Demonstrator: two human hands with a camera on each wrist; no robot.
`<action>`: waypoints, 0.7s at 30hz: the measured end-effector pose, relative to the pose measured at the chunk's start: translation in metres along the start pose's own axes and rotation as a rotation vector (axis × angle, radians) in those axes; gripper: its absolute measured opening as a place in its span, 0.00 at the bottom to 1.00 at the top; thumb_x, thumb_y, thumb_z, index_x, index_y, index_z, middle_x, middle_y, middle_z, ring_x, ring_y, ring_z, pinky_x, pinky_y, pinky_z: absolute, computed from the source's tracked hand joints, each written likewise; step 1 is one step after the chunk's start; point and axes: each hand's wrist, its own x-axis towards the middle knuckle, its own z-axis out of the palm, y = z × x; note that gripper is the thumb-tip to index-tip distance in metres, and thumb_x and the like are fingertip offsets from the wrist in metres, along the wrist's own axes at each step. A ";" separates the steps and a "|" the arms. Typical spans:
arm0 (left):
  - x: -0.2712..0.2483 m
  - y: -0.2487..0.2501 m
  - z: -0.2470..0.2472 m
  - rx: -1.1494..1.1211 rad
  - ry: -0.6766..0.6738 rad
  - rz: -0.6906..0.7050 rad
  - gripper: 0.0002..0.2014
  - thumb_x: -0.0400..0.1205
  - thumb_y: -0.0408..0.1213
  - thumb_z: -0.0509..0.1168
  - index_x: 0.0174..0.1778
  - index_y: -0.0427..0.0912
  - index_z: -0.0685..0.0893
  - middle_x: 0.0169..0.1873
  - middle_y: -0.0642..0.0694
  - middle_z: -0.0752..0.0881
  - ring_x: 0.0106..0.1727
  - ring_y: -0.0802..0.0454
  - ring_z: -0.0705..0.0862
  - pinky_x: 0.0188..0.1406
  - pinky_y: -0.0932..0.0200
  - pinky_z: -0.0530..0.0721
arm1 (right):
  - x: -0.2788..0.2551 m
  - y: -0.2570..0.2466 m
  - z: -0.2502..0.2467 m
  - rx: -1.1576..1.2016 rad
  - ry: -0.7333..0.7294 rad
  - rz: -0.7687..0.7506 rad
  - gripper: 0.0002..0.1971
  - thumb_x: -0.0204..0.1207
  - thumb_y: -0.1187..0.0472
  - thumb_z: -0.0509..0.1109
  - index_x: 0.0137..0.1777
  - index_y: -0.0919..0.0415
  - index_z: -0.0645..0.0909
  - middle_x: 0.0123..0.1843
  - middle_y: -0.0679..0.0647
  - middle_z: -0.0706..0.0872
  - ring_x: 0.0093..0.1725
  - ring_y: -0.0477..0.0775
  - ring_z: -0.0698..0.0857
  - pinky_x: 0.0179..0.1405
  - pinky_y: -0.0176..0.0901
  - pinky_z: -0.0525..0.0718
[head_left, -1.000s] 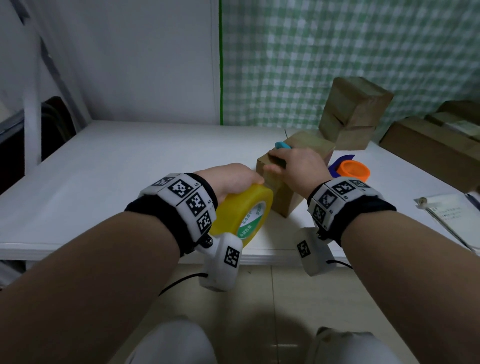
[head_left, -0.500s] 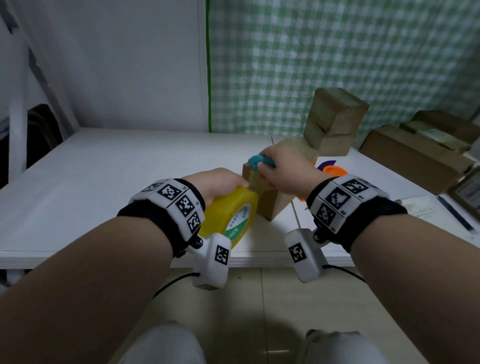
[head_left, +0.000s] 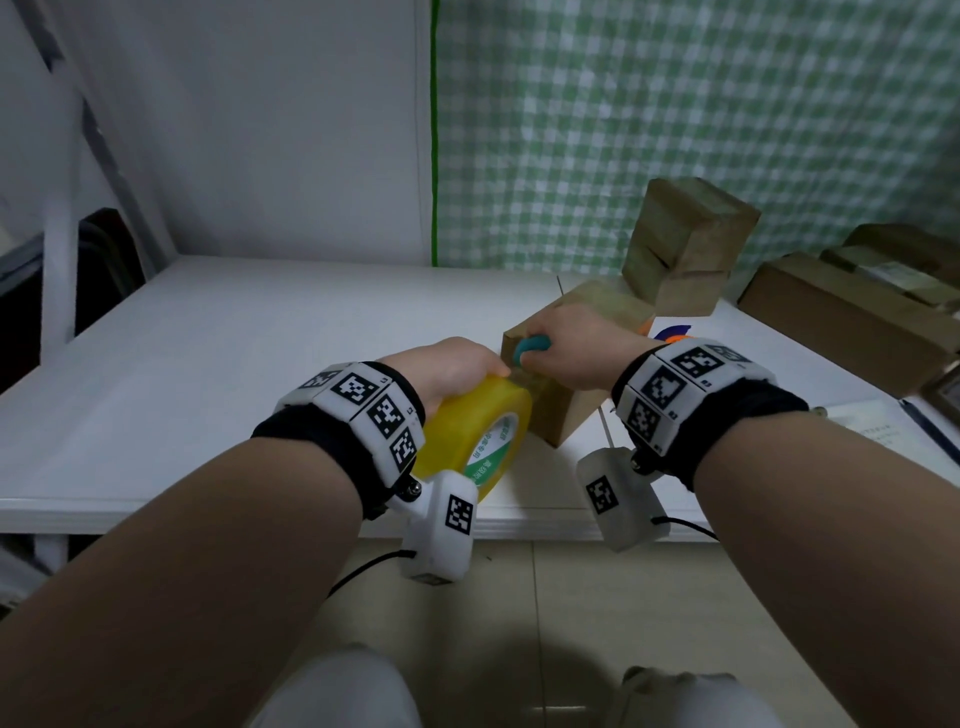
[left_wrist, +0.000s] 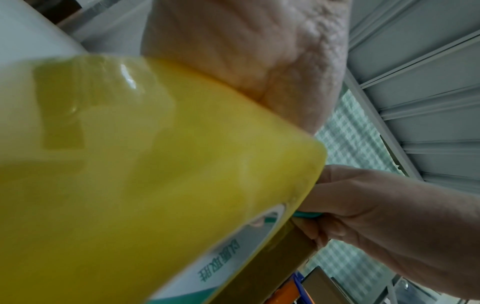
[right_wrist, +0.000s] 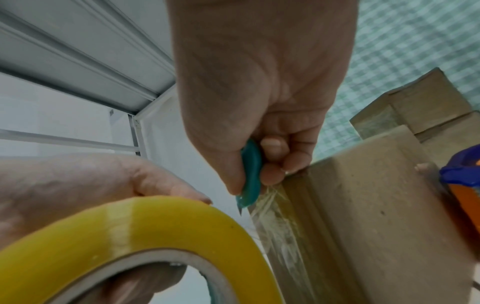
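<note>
A yellow roll of tape is being gripped in the left hand, just above the near edge of a white table. The fingers are curled through its core and the thumb is laid over its outer rim. A clear strip of tape is being stretched from the roll onto the near corner of a small cardboard box. The box is standing on the tabletop close beside the roll, one corner turned toward the person. A small teal cutter is being pinched between the thumb and curled fingers of the right hand. Its short blade is being pointed down at the strip by the box's corner; whether it is touching the tape cannot be told. Just behind the box, an orange and blue object is being partly hidden by the right wrist. Farther back, two stacked cardboard boxes are being framed against a green checked cloth. A long brown carton and a sheet of paper are lying toward the table's right end, well apart from the hands.
</note>
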 end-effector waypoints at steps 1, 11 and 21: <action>0.000 0.000 0.000 0.002 -0.003 0.001 0.11 0.83 0.41 0.60 0.54 0.38 0.80 0.37 0.40 0.83 0.38 0.44 0.82 0.52 0.48 0.82 | 0.000 -0.001 0.000 -0.017 -0.011 -0.003 0.16 0.80 0.57 0.61 0.61 0.64 0.81 0.48 0.56 0.78 0.51 0.56 0.78 0.44 0.43 0.70; 0.000 0.000 -0.001 -0.012 -0.028 -0.023 0.09 0.83 0.41 0.61 0.41 0.42 0.81 0.39 0.39 0.85 0.40 0.43 0.84 0.52 0.47 0.83 | -0.003 -0.008 0.000 -0.102 -0.027 -0.036 0.14 0.80 0.58 0.60 0.60 0.65 0.80 0.60 0.61 0.84 0.55 0.58 0.80 0.48 0.45 0.75; 0.003 -0.001 -0.002 -0.030 -0.028 -0.043 0.12 0.82 0.43 0.61 0.55 0.40 0.81 0.54 0.35 0.86 0.57 0.35 0.84 0.61 0.42 0.82 | -0.004 -0.012 0.001 -0.176 -0.062 -0.061 0.14 0.81 0.56 0.60 0.59 0.63 0.81 0.57 0.61 0.84 0.53 0.59 0.81 0.46 0.46 0.77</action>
